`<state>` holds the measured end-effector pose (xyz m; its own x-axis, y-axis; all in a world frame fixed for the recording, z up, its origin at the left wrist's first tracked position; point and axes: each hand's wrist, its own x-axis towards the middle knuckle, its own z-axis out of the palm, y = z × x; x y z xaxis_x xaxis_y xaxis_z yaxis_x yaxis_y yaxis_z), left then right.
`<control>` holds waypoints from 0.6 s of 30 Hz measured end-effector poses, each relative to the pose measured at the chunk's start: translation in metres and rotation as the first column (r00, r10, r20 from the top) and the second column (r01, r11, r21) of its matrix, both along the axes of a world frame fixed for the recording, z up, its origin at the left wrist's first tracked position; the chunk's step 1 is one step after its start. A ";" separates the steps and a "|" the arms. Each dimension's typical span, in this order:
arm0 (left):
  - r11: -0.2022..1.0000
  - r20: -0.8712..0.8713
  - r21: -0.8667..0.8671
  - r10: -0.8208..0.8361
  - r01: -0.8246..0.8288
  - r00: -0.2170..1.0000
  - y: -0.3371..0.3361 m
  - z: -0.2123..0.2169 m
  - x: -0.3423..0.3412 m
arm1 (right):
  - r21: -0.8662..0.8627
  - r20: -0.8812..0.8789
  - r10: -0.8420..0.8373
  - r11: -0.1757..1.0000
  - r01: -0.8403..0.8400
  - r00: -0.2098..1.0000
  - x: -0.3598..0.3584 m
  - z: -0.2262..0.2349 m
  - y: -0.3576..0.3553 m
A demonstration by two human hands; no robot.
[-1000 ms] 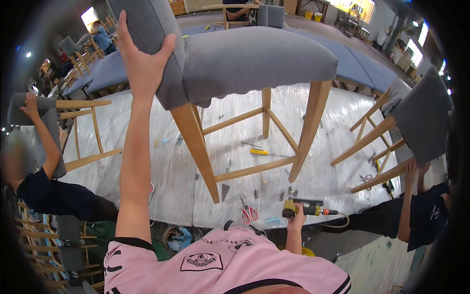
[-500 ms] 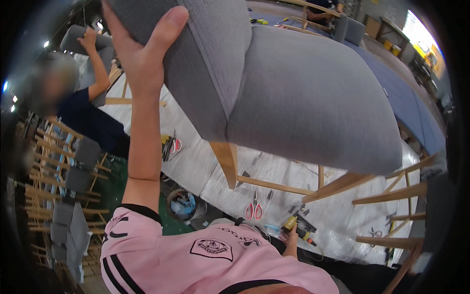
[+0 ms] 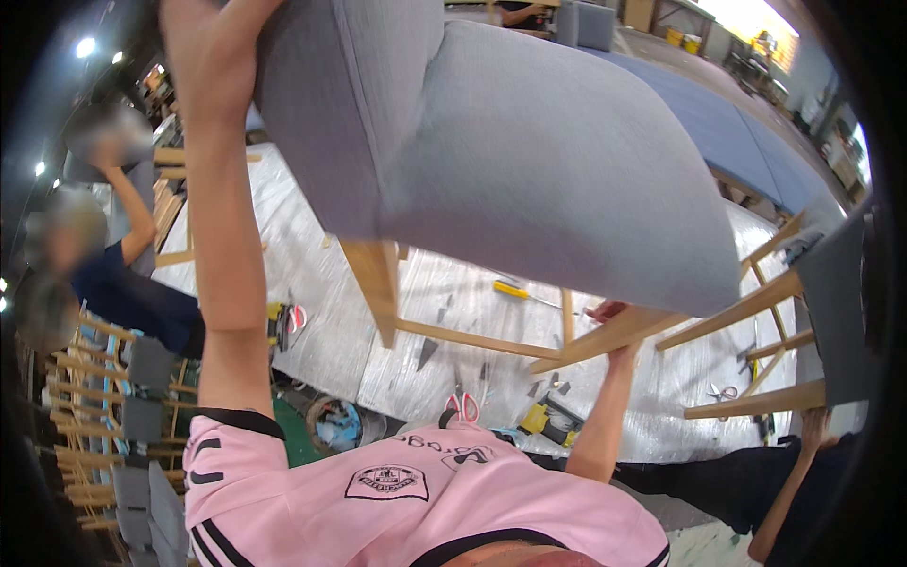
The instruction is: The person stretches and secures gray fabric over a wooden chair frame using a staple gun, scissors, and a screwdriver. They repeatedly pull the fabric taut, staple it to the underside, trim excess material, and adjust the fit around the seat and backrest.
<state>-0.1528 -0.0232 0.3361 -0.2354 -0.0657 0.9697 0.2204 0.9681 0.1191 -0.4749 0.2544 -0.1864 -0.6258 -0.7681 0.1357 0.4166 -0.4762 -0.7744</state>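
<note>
A grey upholstered chair (image 3: 557, 161) with pale wooden legs stands tilted on the plastic-covered table (image 3: 326, 354) in front of me. High on its backrest, my left hand (image 3: 215, 47) is closed around the edge; its fingertips run out of the picture. My right hand (image 3: 607, 311) wraps a front chair leg (image 3: 614, 338) just under the seat, partly hidden behind the wood. On the table near my body lie a yellow and black staple gun (image 3: 551, 419) and red-handled scissors (image 3: 462, 407). A yellow-handled tool (image 3: 511, 289) lies beneath the chair.
Another grey chair (image 3: 836, 312) is at the right, beside a person's arm (image 3: 789, 482). Someone in dark clothes (image 3: 142, 298) works at the left, with stacked chairs (image 3: 94, 430) behind. A bucket (image 3: 333, 422) stands below the table edge. A second staple gun (image 3: 278, 326) lies at left.
My right hand has let go of the staple gun, which now lies on the table, and has moved up to the chair's front leg. My left hand still holds the backrest.
</note>
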 end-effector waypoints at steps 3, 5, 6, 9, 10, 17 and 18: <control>0.984 0.034 0.048 0.171 -0.172 0.985 -0.038 0.037 -0.069 | 0.128 -0.067 0.021 0.992 -0.012 0.997 0.066 0.049 -0.022; 0.972 0.032 0.018 0.235 -0.236 0.971 -0.062 0.052 -0.116 | 0.346 -0.388 -0.086 0.909 0.232 0.918 0.084 0.028 -0.018; 0.951 0.010 -0.011 0.310 -0.310 0.951 -0.065 0.055 -0.137 | 0.422 -0.496 -0.167 0.811 0.404 0.852 0.088 0.019 -0.013; 0.895 0.027 0.113 0.432 -0.432 0.902 -0.085 0.077 -0.166 | 0.351 -0.242 -0.288 0.864 0.360 0.927 0.041 0.030 0.021; 0.876 0.057 0.199 0.438 -0.440 0.897 -0.094 0.081 -0.177 | 0.373 -0.177 -0.427 0.805 0.462 0.887 0.014 0.034 0.038; 0.957 -0.057 0.288 0.036 -0.018 0.998 -0.116 0.052 -0.177 | 0.095 -0.568 -0.485 0.763 0.639 0.664 -0.062 0.214 0.019; 0.956 -0.059 0.286 -0.042 0.058 0.997 -0.113 0.049 -0.163 | 0.213 -0.581 -0.347 0.808 0.549 0.736 -0.048 0.235 -0.002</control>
